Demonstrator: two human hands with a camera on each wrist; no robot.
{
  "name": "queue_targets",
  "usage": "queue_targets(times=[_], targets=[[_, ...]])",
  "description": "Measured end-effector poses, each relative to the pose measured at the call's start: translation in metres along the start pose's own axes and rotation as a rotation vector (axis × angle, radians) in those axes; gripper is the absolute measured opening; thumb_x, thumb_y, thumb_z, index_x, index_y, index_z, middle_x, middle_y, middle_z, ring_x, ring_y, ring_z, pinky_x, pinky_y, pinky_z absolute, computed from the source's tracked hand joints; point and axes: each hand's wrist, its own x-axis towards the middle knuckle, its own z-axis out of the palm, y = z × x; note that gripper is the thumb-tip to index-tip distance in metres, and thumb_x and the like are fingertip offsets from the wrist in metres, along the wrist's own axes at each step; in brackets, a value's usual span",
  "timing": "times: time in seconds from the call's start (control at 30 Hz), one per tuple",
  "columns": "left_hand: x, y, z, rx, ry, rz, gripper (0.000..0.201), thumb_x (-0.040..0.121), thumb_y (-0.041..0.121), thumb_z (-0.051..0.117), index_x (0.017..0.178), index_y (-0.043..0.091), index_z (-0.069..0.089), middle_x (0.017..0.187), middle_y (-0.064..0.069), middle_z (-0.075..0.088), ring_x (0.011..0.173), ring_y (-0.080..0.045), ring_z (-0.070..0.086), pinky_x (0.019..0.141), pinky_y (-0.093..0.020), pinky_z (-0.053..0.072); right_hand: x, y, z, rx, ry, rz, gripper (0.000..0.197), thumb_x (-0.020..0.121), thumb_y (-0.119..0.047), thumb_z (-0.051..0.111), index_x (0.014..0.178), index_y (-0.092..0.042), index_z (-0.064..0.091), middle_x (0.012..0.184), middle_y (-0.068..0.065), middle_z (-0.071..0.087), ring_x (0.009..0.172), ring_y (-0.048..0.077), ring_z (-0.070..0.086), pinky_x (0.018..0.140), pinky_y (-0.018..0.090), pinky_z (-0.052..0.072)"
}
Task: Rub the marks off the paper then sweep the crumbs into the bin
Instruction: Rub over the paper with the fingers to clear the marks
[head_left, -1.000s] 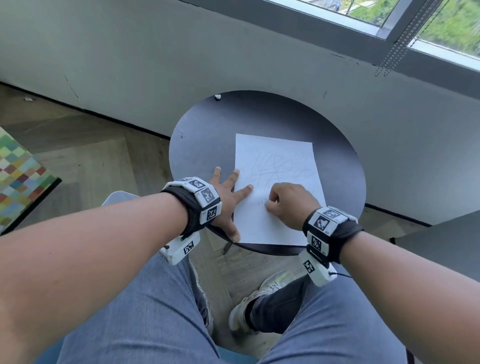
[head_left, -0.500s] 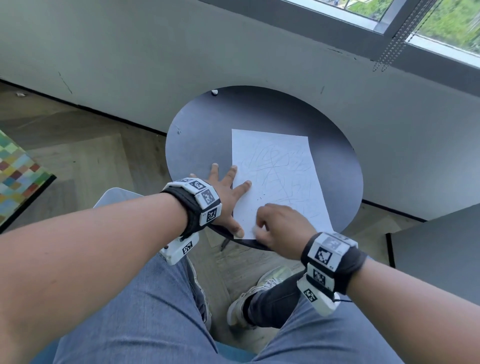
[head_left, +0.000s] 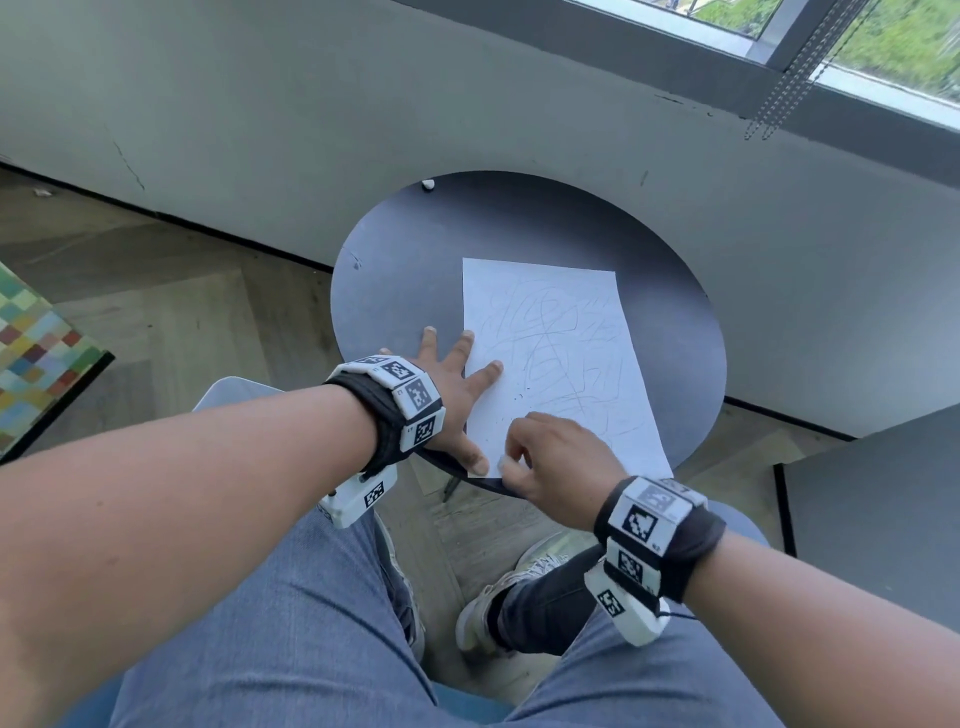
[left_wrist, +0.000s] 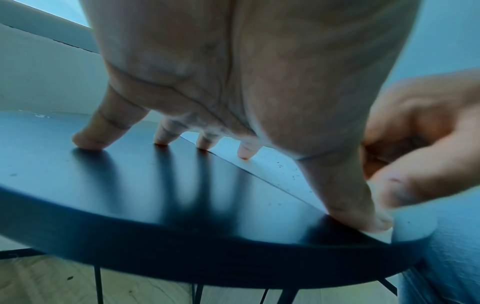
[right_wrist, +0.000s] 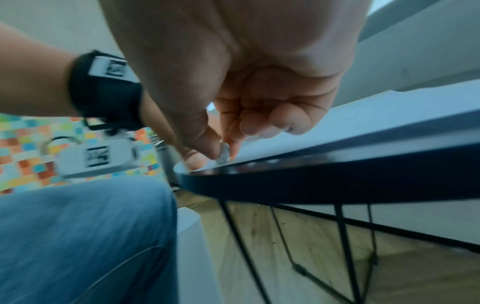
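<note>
A white paper (head_left: 561, 358) covered with faint pencil scribbles lies on a round dark table (head_left: 405, 270). My left hand (head_left: 457, 369) is spread flat, its fingers (left_wrist: 245, 151) pressing the paper's left edge and the tabletop, its thumb at the near-left corner. My right hand (head_left: 511, 457) pinches a small pale eraser (right_wrist: 224, 153) between thumb and fingertips and holds it against the paper's near-left corner, beside that thumb. A few dark crumbs (head_left: 519, 397) lie on the paper between the hands, also visible as crumbs (left_wrist: 283, 164) in the left wrist view.
A white round container (right_wrist: 192, 236) stands on the wooden floor by my left knee, below the table's near edge. A small white lump (head_left: 427, 184) sits at the table's far rim. A grey wall runs behind, and a dark surface (head_left: 872, 509) is at the right.
My right hand has slid with the eraser from the paper's lower middle toward me, to the near-left corner. The left hand has stayed spread on the paper's edge.
</note>
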Motion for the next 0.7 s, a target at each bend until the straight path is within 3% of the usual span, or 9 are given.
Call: queue_targets(times=[0.27,0.5,0.7], targets=[[0.000,-0.001,0.001,0.000,0.002,0.006,0.134,0.059,0.092,0.064,0.156,0.046,-0.016,0.166,0.002,-0.027,0.152,-0.046,-0.018,0.107,-0.081,0.020,0.044,0.029,-0.023,0.035,0.097,0.265,0.015,0.093,-0.033,0.053,0.087,-0.020,0.056,0.094,-0.003,0.058,0.089,0.021,0.055,0.079,0.039,0.050],[0.000,-0.001,0.001,-0.001,-0.001,0.010,0.132,0.060,0.092,0.063,0.155,0.048,-0.018,0.166,0.001,-0.030,0.151,-0.047,-0.019,0.107,-0.082,0.019,0.003,0.005,-0.002,0.019,-0.038,-0.016,0.014,0.093,-0.037,0.055,0.083,-0.027,0.052,0.084,-0.011,0.050,0.080,0.013,0.051,0.074,0.033,0.047],[0.002,-0.001,0.000,0.005,-0.016,0.012,0.132,0.060,0.093,0.063,0.154,0.049,-0.020,0.165,0.000,-0.031,0.150,-0.048,-0.020,0.106,-0.083,0.018,0.045,0.039,-0.026,0.012,0.043,0.158,0.012,0.091,-0.033,0.056,0.083,-0.024,0.057,0.090,-0.008,0.057,0.088,0.017,0.055,0.081,0.038,0.050]])
